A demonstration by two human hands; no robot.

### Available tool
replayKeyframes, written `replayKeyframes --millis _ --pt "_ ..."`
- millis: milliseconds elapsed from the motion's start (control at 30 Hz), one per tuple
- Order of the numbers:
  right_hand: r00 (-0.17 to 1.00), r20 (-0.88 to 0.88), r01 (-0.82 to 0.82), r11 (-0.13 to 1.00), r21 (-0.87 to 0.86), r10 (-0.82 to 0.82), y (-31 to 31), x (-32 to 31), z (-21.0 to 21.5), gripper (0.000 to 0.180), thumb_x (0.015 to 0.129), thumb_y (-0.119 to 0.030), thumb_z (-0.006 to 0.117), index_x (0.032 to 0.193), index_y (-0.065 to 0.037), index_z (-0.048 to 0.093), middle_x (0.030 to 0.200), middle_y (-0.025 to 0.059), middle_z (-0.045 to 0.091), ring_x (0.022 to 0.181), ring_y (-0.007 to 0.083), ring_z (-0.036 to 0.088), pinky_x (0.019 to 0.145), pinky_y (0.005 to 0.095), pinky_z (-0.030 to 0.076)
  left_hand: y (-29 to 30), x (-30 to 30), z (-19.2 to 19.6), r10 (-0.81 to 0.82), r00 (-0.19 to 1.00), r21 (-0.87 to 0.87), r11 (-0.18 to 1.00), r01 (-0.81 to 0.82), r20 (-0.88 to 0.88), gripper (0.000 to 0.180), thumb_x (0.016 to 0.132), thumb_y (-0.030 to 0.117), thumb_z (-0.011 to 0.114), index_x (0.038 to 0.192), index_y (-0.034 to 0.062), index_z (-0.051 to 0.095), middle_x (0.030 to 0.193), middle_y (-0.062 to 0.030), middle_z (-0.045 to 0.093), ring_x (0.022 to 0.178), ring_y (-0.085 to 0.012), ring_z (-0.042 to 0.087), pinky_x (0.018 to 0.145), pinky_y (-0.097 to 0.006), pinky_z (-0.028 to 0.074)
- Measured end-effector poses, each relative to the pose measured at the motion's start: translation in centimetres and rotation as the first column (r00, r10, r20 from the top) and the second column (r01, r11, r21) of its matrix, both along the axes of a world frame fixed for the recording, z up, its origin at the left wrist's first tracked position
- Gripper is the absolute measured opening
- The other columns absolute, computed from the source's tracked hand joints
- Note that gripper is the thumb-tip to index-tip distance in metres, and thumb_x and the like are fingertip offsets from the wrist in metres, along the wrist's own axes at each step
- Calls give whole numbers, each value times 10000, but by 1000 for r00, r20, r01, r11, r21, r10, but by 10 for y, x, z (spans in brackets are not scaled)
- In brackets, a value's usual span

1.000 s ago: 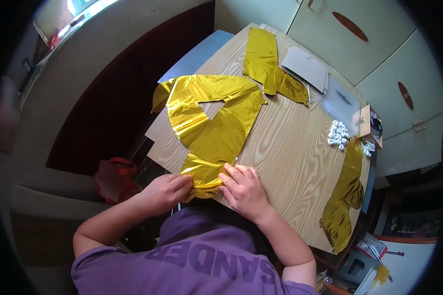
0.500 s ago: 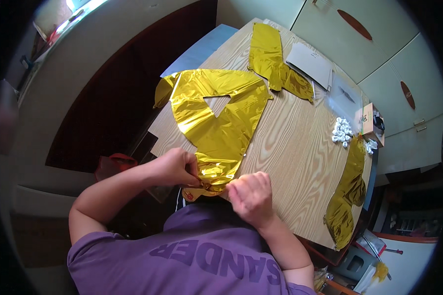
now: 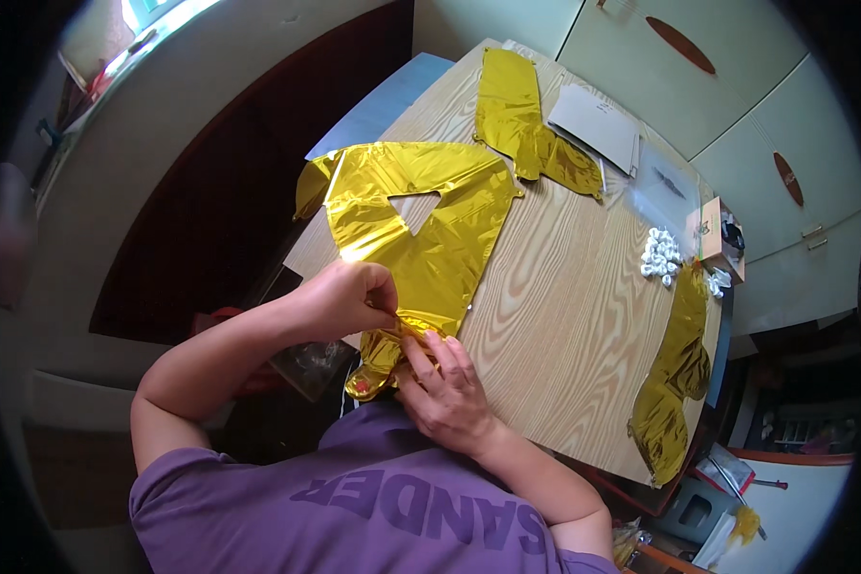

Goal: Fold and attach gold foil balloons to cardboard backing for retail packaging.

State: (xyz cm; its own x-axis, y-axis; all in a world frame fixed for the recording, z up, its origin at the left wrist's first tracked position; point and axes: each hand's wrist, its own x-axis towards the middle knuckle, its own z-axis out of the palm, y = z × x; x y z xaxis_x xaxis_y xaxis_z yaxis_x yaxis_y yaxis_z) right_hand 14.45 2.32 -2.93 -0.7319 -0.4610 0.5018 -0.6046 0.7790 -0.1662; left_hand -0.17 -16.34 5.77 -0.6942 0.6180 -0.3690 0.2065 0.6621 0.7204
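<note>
Left hand (image 3: 349,298) lifted, right hand (image 3: 442,387) pinching gold foil balloon (image 3: 421,239) (both fisted)

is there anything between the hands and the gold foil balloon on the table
Nothing visible: the left hand and right hand both already pinch the near end of the gold foil balloon at the table edge.

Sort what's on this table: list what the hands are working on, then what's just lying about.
In hand:
- large gold foil balloon, its near end pinched by both hands
- left hand
- right hand

Lying about:
- folded gold foil piece
- gold foil at the right table edge
- white paper sheets
- small white pieces
- small cardboard box
</note>
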Motion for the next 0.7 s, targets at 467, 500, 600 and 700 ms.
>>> replayKeyframes --millis 467,500,600,700 --pt "962 271 38 997 -70 -17 -2 7 8 482 810 -323 768 1144 5 652 1225 209 624 1146 342 567 1029 475 404 -33 -61 -17 349 869 132 937 -323 -351 437 809 109 766 1207 -13 636 1044 -129 692 959 -201 659 883 -353 535" --pt "958 284 68 993 -92 -40 2 4 7 475 818 -323 764 1144 4 652 1224 210 624 1142 344 567 1028 474 405 -35 -56 -13 252 833 22 960 -278 -493 525 794 151 775 1264 -10 606 1107 -159 673 1026 -241 644 939 -388 515" --pt "946 308 149 978 -143 -100 13 -17 8 436 845 -301 749 1139 6 652 1223 208 623 1142 350 570 1026 473 410 -23 -44 -5 -50 853 -177 983 -50 -519 967 731 369 832 1513 31 374 1455 -256 464 1387 -401 409 1172 -471 334" --pt "946 238 238 970 -49 -220 28 -46 2 434 836 -286 753 1138 9 651 1215 204 624 1149 365 570 1037 486 405 17 -44 -20 -287 792 -176 958 227 -539 1083 717 434 847 1563 54 287 1569 -248 349 1491 -416 267 1231 -468 252"
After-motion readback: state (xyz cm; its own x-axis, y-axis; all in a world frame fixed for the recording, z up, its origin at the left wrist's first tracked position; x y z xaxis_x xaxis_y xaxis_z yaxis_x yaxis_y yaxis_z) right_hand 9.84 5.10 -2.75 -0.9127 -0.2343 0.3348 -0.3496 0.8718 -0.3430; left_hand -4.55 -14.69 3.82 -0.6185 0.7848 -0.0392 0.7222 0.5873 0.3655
